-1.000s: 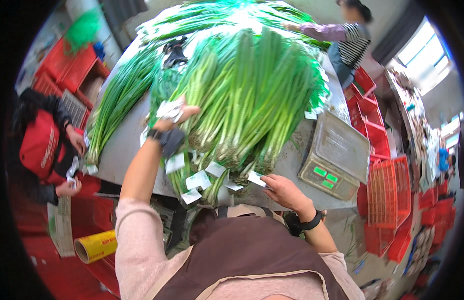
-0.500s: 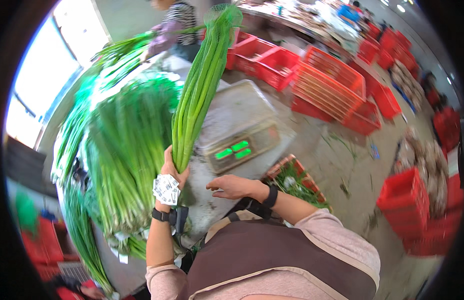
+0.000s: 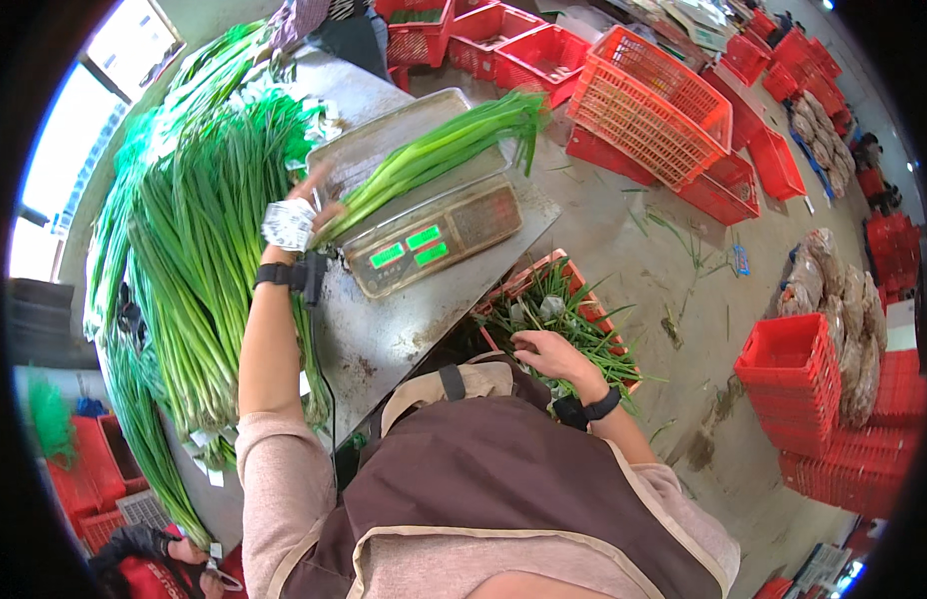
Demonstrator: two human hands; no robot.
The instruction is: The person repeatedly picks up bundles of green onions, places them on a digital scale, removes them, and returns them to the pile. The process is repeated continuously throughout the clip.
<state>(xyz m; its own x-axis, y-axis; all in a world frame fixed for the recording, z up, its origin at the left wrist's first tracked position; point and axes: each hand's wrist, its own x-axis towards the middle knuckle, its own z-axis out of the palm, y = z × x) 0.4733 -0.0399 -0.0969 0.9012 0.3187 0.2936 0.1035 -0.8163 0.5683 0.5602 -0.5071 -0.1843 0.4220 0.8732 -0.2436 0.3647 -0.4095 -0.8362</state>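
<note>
A bunch of green onions [image 3: 424, 165] lies slantwise across the metal plate of a weighing scale [image 3: 439, 235], its leafy tops reaching past the far right edge. My left hand [image 3: 312, 205], slightly blurred, is at the root end of the bunch with its fingers apart. White printed labels [image 3: 287, 226] sit on the back of that hand near the wrist. Over a crate of loose green leaves [image 3: 553, 304], my right hand [image 3: 548, 354] hangs with loosely bent fingers and holds nothing. Left of the scale lies a large pile of green onions [image 3: 189, 270].
The metal table [image 3: 384, 339] ends in a corner right of the scale. Red crates [image 3: 653, 110] stand on the floor beyond, and stacked ones [image 3: 788, 369] stand at right beside filled bags [image 3: 833, 299]. Another person's hands [image 3: 189, 549] show at lower left; someone else stands at the far end.
The green onion bunch, held upright in my left hand before, now lies on the scale, and its net sleeve no longer shows. My right hand has moved right, over the crate.
</note>
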